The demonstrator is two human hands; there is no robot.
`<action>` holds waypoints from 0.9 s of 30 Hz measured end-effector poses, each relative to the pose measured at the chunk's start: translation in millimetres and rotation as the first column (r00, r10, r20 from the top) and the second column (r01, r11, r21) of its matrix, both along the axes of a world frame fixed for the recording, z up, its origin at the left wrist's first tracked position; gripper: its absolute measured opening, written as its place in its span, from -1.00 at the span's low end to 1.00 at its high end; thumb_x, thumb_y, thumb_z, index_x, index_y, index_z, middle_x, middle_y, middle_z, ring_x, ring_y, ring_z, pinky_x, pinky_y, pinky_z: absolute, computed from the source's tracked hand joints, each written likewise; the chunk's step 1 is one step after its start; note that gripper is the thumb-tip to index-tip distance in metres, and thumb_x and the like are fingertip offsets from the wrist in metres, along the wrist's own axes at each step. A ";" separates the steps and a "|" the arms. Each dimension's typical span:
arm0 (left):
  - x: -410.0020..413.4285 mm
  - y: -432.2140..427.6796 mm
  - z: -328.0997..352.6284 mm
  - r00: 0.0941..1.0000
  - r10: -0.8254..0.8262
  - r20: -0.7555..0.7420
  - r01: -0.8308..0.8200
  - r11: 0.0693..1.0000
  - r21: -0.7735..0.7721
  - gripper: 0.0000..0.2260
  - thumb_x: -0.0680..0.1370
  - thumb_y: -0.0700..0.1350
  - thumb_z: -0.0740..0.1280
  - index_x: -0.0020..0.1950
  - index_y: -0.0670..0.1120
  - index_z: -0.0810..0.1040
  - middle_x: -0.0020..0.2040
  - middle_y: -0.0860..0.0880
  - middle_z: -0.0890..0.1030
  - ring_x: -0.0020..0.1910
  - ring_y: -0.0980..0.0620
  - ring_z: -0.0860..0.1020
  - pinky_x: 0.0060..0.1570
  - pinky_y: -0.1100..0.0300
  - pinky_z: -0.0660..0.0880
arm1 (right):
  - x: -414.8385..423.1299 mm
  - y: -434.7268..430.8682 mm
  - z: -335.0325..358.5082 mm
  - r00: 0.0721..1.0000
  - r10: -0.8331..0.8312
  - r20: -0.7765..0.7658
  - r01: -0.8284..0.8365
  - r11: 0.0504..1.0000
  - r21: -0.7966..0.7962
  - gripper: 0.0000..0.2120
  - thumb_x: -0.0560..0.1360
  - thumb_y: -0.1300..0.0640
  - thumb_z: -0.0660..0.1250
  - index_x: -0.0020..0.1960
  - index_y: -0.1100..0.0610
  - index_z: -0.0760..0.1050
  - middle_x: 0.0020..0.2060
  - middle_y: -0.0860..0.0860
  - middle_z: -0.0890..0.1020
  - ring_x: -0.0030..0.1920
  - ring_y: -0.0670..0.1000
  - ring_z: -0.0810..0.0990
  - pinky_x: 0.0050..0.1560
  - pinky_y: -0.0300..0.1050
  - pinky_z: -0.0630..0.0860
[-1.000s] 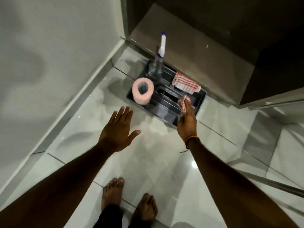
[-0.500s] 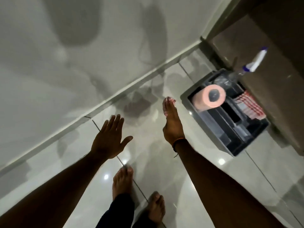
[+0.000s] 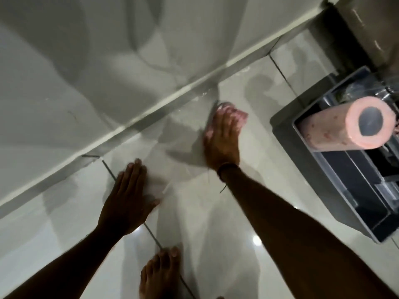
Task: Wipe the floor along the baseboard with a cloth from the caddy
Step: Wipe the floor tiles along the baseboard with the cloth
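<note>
The person is bending low over the glossy tiled floor (image 3: 216, 212), and the baseboard (image 3: 151, 108) is running diagonally across in front of them, where the floor meets the pale wall (image 3: 75, 61). The right hand (image 3: 222, 139) is pressing a pinkish cloth (image 3: 236, 116) flat onto the floor just short of the baseboard, its fingers (image 3: 224, 117) spread over the bunched fabric, which is sticking out past the fingertips on the caddy side. The left hand (image 3: 127, 197) is lying open and flat on the tile, holding nothing, farther from the baseboard than the cloth and well apart from the right hand. A thin band (image 3: 226, 168) is sitting on the right wrist. The grey caddy (image 3: 302, 169) is standing on the floor beyond the right arm, away from the baseboard, with a pink paper roll (image 3: 345, 128) lying across its near compartment. One bare foot (image 3: 159, 275) is planted well back from the baseboard, between the two forearms.
</note>
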State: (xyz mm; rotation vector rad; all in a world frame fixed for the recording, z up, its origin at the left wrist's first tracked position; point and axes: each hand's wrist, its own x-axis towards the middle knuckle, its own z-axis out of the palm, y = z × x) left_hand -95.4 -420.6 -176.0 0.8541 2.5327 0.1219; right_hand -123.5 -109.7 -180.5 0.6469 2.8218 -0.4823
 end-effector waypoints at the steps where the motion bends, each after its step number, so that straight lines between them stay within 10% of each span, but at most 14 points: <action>1: -6.1 0.6 -3.1 1.000 -0.013 -0.007 0.013 1.000 0.006 -0.14 0.60 0.36 0.10 0.66 -0.27 0.12 0.72 -0.25 0.04 0.70 -0.23 0.04 0.64 -0.18 0.11 | -22.4 26.3 0.3 0.995 -0.101 0.007 0.101 0.994 0.044 -0.32 0.73 -0.05 -0.04 0.70 0.28 -0.16 0.70 0.31 -0.09 0.71 0.33 -0.11 0.73 0.27 -0.15; 6: -41.0 0.2 -16.6 0.996 -0.078 -0.033 0.078 0.997 0.005 -0.15 0.60 0.36 0.08 0.69 -0.20 0.05 0.73 -0.18 0.00 0.72 -0.16 0.01 0.65 -0.10 0.04 | -123.0 145.8 11.0 0.941 -0.335 0.045 0.330 0.940 0.087 -0.32 0.71 0.06 0.00 0.67 0.38 -0.17 0.67 0.38 -0.13 0.68 0.41 -0.13 0.68 0.41 -0.17; 16: -41.8 5.4 -12.6 0.999 -0.032 0.008 0.032 0.998 0.047 -0.16 0.62 0.40 -0.03 0.71 -0.14 -0.04 0.74 -0.11 -0.09 0.72 -0.12 -0.06 0.65 -0.09 0.01 | -36.8 65.3 5.8 0.932 0.360 0.046 -0.361 0.932 0.022 -0.37 0.71 0.17 0.02 0.72 0.17 -0.14 0.72 0.18 -0.07 0.73 0.26 -0.07 0.74 0.22 -0.03; 19: -41.1 5.8 -11.0 0.999 -0.033 0.026 0.032 0.998 0.047 -0.16 0.62 0.40 -0.03 0.71 -0.13 -0.05 0.75 -0.10 -0.11 0.72 -0.11 -0.07 0.65 -0.07 -0.01 | -73.8 116.0 4.6 0.998 0.064 0.021 -0.067 0.969 0.236 -0.31 0.58 0.20 -0.03 0.66 0.39 -0.10 0.64 0.42 0.06 0.63 0.45 0.14 0.66 0.39 0.09; 22: -44.2 1.6 -13.1 0.998 -0.061 0.015 0.061 0.998 0.022 -0.16 0.62 0.41 -0.02 0.71 -0.13 -0.06 0.74 -0.11 -0.11 0.72 -0.11 -0.07 0.64 -0.05 -0.02 | -133.6 175.7 14.7 0.952 -0.303 0.050 0.295 0.947 0.125 -0.35 0.64 0.14 -0.12 0.66 0.41 -0.11 0.65 0.43 0.00 0.64 0.48 0.03 0.66 0.48 -0.08; 27: -49.2 -1.6 -7.2 0.995 -0.095 0.012 0.095 0.995 -0.010 -0.15 0.62 0.40 -0.04 0.70 -0.17 -0.03 0.74 -0.14 -0.07 0.72 -0.11 -0.04 0.66 -0.03 -0.04 | -120.6 104.2 2.8 0.983 -0.161 -0.087 0.173 0.975 0.143 -0.34 0.60 0.17 -0.10 0.65 0.43 -0.05 0.64 0.45 -0.01 0.63 0.53 0.00 0.65 0.50 -0.10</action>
